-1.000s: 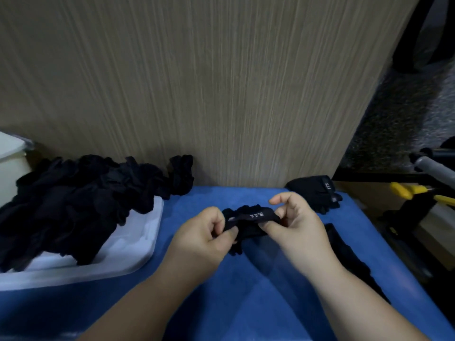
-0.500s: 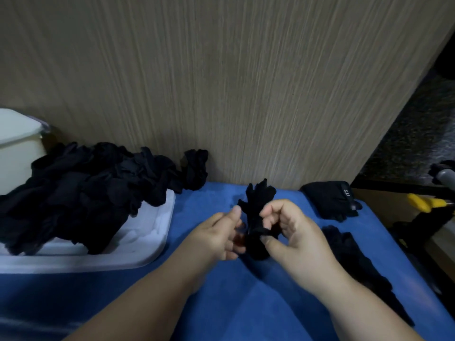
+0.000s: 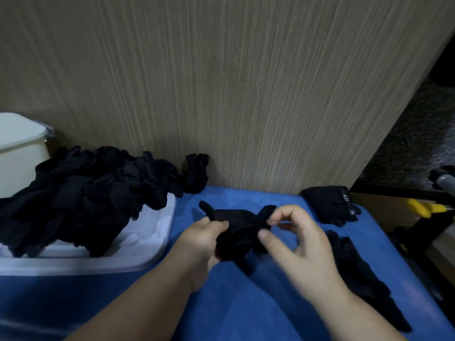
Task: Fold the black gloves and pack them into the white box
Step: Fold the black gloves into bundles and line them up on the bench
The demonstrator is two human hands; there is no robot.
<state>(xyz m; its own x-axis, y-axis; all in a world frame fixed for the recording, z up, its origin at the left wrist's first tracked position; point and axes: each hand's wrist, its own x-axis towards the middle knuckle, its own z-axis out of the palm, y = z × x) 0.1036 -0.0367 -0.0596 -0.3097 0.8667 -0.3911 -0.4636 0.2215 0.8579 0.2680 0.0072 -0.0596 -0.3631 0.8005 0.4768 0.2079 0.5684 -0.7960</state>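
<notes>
Both forearms are cut off by the near edge. The loose glove (image 3: 364, 279) at near right lies on the blue table (image 3: 246, 311), its near end partly behind the right wrist. The left hand (image 3: 204, 242) grips the near-left end of the black glove (image 3: 242, 225), fingers curled round it and hiding that end. The right hand (image 3: 295, 244), motion-blurred, pinches the glove's right end between thumb and forefinger. The glove is held just above mid-table. Its long axis runs left to right, with one finger pointing far-left. Half a second ago it stood upright, fingers pointing away. Farther left, the glove pile (image 3: 93, 193) hides most of the white tray (image 3: 152, 244). A folded glove (image 3: 330, 205) lies far right. The white box (image 3: 17, 153) is cut off at far left.
</notes>
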